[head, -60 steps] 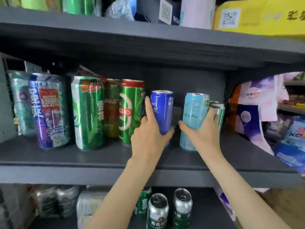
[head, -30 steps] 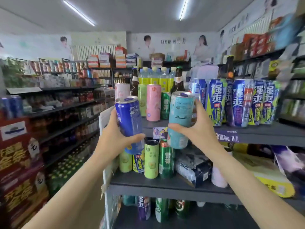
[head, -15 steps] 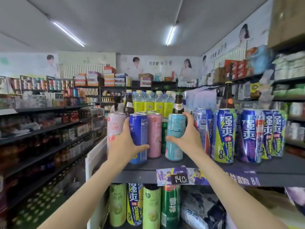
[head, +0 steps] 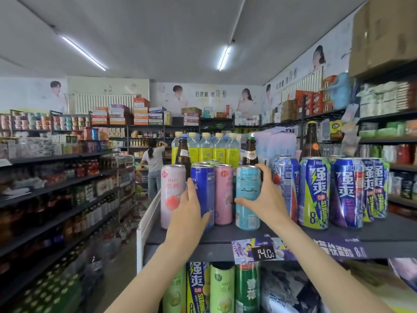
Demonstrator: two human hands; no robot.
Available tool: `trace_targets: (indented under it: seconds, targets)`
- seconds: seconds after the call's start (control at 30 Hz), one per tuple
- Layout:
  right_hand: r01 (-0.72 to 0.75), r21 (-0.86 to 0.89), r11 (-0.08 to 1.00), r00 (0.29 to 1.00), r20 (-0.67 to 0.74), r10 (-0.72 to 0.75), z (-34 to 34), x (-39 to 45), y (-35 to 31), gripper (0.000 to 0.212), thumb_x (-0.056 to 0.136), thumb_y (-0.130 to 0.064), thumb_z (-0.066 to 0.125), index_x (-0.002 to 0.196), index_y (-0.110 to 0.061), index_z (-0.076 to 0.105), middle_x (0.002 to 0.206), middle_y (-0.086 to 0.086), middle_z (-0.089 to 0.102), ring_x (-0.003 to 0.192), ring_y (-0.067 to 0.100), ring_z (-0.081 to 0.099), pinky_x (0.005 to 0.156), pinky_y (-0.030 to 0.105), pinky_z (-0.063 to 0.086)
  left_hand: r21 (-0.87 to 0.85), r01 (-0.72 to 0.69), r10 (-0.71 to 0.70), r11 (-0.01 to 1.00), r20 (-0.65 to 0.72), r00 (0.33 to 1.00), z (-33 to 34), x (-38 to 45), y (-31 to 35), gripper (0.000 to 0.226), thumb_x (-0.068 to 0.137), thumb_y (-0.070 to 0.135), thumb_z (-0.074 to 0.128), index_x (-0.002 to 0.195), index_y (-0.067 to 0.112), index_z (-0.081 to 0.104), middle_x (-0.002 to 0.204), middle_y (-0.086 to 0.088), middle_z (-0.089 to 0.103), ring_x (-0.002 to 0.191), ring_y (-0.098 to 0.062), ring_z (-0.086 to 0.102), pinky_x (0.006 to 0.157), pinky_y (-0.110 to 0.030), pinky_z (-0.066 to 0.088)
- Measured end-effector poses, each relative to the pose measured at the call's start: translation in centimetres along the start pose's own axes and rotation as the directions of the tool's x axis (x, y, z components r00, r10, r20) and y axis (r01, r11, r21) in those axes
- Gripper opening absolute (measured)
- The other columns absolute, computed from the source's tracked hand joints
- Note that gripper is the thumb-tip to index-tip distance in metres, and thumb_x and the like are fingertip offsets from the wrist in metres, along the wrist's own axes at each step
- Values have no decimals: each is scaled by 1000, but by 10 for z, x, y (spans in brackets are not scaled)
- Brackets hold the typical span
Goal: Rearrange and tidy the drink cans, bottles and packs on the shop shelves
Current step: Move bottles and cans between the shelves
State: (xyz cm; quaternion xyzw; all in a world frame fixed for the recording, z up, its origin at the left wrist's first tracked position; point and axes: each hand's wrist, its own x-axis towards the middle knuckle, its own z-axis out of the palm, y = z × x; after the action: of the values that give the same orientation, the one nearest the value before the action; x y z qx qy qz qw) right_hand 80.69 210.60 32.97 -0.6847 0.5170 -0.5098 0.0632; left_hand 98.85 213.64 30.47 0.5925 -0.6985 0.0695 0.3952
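Near the shelf's front edge, the left hand grips the blue can; the right hand grips the light-blue can.

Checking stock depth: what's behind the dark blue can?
Behind the dark blue can, another can's top shows, then a brown bottle and yellow-label bottles. Lower parts are hidden.

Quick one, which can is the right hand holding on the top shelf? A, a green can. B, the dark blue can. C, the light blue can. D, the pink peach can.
C: the right hand wraps its thumb and fingers round the light blue can, which stands on the top shelf beside a pink can.
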Motion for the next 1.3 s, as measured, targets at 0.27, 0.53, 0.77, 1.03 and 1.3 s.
trace_targets:
  seconds: [0.27, 0.53, 0.77, 1.03, 1.3]
  targets:
    - [-9, -417, 909, 999, -32, -5, -9, -7, -15, 92, 77, -33, 74, 141, -15, 11, 129, 13, 36, 106, 34, 55, 71, 35, 44, 365, -222, 336, 904, -286, 897, 1, -1, 0, 81, 49, 26, 88, 124, 15, 58, 123, -15, 58, 109, -35, 57, 86, -44, 49]
    - [32, -604, 797, 998, -30, -62, -24, -8, -14, 83, 83, -27, 69, 143, -14, 14, 135, 17, 26, 120, 33, 37, 81, 37, 45, 582, -240, 396, 777, -155, 905, -4, 35, 17, 91, 66, 54, 74, 142, 22, 36, 149, -17, 31, 139, -36, 25, 110, -56, 16]
    - [35, -659, 751, 997, -28, -70, -27, -7, -12, 85, 83, -28, 69, 143, -14, 12, 140, 17, 17, 124, 32, 30, 80, 33, 46, 557, -265, 371, 787, -84, 925, 5, 55, 29, 78, 81, 54, 60, 144, 21, 27, 143, -4, 37, 140, -27, 21, 113, -53, -5]
    - [38, -460, 887, 997, -44, -66, -52, 8, -10, 82, 75, -42, 74, 139, -20, 29, 137, 11, 25, 126, 31, 28, 98, 41, 37, 614, -212, 419, 760, -213, 883, 10, 61, 29, 68, 39, 50, 88, 96, 19, 68, 87, 0, 65, 88, -25, 62, 97, -51, 41]
    - [149, -324, 934, 987, 110, -120, -76, 106, -27, 69, 79, -36, 72, 136, -19, 37, 137, 12, 36, 128, 29, 34, 93, 35, 34, 462, -226, 344, 858, -188, 920, -16, 87, 51, 54, 91, 52, 42, 137, 26, 36, 132, 3, 48, 126, -22, 37, 111, -40, 14]
